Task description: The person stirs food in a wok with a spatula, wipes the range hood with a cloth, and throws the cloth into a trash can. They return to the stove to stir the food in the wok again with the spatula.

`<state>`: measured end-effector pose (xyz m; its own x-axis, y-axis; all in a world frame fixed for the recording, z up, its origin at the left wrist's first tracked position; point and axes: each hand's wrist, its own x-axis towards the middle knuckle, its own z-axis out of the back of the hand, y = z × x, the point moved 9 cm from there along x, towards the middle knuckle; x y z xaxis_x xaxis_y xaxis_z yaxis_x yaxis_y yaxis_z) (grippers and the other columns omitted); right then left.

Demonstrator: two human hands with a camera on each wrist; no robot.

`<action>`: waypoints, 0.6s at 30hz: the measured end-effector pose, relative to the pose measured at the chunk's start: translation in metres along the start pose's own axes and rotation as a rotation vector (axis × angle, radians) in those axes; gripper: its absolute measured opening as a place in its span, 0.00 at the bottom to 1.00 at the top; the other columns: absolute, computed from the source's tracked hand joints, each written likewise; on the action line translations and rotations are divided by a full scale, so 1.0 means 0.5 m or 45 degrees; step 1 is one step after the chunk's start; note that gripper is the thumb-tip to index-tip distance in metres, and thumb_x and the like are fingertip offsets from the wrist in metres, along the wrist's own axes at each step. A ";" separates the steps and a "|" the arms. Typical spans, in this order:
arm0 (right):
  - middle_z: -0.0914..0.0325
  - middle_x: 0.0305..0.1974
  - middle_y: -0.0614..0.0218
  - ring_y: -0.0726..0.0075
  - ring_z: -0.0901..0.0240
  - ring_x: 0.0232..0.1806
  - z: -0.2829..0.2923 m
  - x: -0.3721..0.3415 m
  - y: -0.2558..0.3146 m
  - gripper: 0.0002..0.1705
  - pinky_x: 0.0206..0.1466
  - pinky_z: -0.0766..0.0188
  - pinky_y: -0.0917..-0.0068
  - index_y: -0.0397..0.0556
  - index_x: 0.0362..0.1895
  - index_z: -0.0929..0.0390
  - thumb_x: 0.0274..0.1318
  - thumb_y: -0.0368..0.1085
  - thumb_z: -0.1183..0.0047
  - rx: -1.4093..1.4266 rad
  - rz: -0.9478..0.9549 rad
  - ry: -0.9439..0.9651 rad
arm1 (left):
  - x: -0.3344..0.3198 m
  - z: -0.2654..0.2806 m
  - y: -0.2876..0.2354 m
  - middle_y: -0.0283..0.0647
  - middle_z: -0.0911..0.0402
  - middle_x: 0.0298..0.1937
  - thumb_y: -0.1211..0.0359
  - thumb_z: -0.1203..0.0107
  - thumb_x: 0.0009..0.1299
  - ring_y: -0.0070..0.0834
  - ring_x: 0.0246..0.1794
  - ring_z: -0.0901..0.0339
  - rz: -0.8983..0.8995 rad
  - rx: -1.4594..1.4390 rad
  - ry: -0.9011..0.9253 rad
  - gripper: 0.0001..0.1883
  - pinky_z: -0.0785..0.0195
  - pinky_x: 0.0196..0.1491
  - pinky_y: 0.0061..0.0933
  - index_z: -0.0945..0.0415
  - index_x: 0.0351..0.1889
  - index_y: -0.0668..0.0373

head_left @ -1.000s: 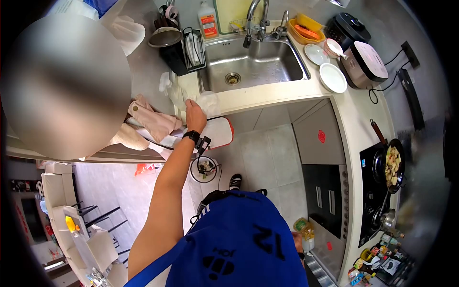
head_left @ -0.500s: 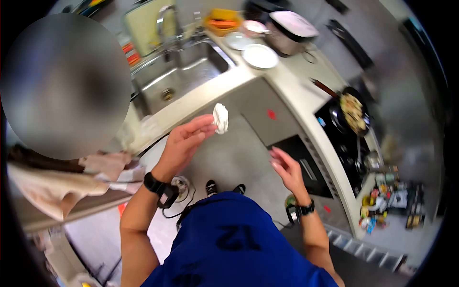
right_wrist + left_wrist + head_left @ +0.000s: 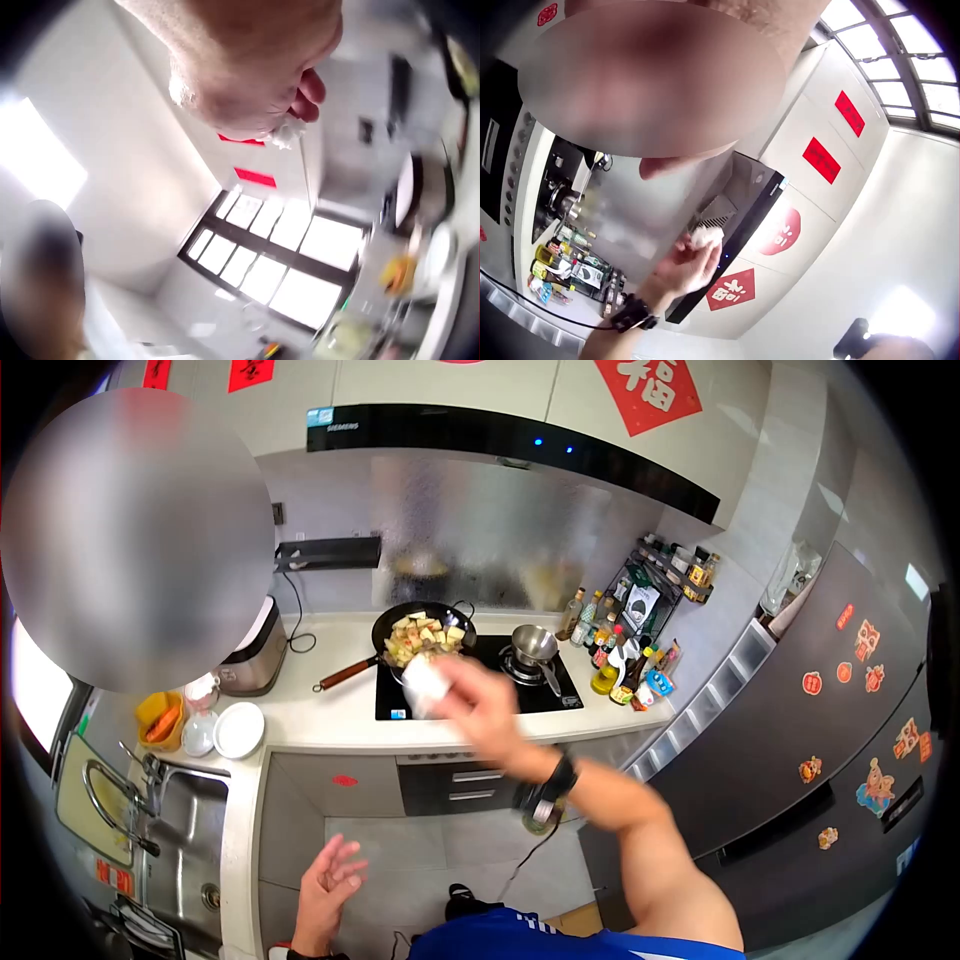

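Note:
My right hand pinches a crumpled white wad, raised in front of the stove. In the right wrist view, part of the wad sticks out beside the fingertips. The left wrist view also shows the right hand gripping it. Lower down, my left hand hangs over the floor with fingers loosely bent and nothing in them. Behind the wad a black wok holds browned food pieces on the cooktop. A small metal pan stands on the other burner.
Bottles crowd the counter right of the cooktop. A range hood spans above. At the left are the sink, a white plate and a rice cooker. The dark fridge stands at right.
The view has turned from the sink to the stove. The left hand reached beside the sink, then held the white wad; now the right hand holds it and the left is free.

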<state>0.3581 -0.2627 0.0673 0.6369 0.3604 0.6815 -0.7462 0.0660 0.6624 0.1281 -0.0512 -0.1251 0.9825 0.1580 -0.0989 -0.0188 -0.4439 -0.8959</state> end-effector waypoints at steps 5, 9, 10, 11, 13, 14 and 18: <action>0.19 0.33 0.57 0.61 0.22 0.31 0.435 0.299 0.046 0.14 0.35 0.25 0.66 0.43 0.48 0.15 0.57 0.32 0.37 -0.833 0.635 -0.633 | -0.033 0.029 -0.020 0.46 0.18 0.55 0.65 0.36 0.73 0.29 0.53 0.20 0.077 0.361 -0.110 0.36 0.28 0.54 0.23 0.39 0.75 0.67; 0.19 0.38 0.53 0.50 0.20 0.36 0.766 0.403 -0.023 0.15 0.42 0.24 0.58 0.44 0.48 0.15 0.56 0.33 0.37 -1.095 0.609 -1.160 | -0.026 0.074 -0.022 0.48 0.18 0.56 0.67 0.39 0.75 0.32 0.54 0.19 0.074 0.344 -0.338 0.29 0.26 0.57 0.29 0.34 0.71 0.68; 0.19 0.38 0.52 0.48 0.20 0.38 0.819 0.413 -0.038 0.15 0.44 0.24 0.57 0.44 0.48 0.16 0.56 0.33 0.38 -1.153 0.608 -1.229 | -0.022 0.083 -0.018 0.48 0.18 0.56 0.68 0.40 0.75 0.33 0.54 0.19 0.081 0.326 -0.391 0.28 0.25 0.58 0.31 0.33 0.70 0.68; 0.19 0.38 0.51 0.45 0.20 0.40 0.861 0.419 -0.052 0.16 0.46 0.25 0.55 0.44 0.48 0.16 0.56 0.33 0.38 -1.210 0.607 -1.297 | -0.014 0.090 -0.012 0.48 0.17 0.56 0.68 0.41 0.76 0.33 0.54 0.19 0.087 0.328 -0.423 0.26 0.25 0.58 0.32 0.31 0.69 0.69; 0.19 0.40 0.49 0.43 0.21 0.43 0.909 0.440 -0.095 0.16 0.48 0.25 0.54 0.42 0.50 0.16 0.56 0.32 0.39 -1.276 0.529 -1.325 | 0.004 0.099 0.005 0.48 0.17 0.55 0.68 0.42 0.76 0.34 0.54 0.18 0.106 0.327 -0.490 0.23 0.24 0.59 0.33 0.28 0.66 0.69; 0.19 0.40 0.48 0.42 0.22 0.44 0.913 0.447 -0.106 0.16 0.49 0.25 0.54 0.41 0.50 0.17 0.56 0.31 0.39 -1.321 0.507 -1.329 | 0.013 0.101 0.017 0.48 0.17 0.55 0.68 0.42 0.76 0.34 0.54 0.18 0.131 0.321 -0.517 0.22 0.24 0.59 0.33 0.27 0.65 0.69; 0.22 0.40 0.48 0.41 0.23 0.44 0.865 0.458 -0.118 0.15 0.48 0.26 0.53 0.39 0.50 0.18 0.59 0.29 0.43 -1.386 0.605 -1.237 | 0.064 0.102 0.048 0.48 0.16 0.55 0.68 0.42 0.76 0.35 0.54 0.18 0.195 0.285 -0.548 0.21 0.24 0.59 0.33 0.25 0.63 0.70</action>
<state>0.6320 -0.5865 0.3187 -0.1401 -0.1552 0.9779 -0.4109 0.9077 0.0852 0.1496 -0.0118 -0.1720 0.8005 0.4761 -0.3640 -0.2427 -0.2978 -0.9233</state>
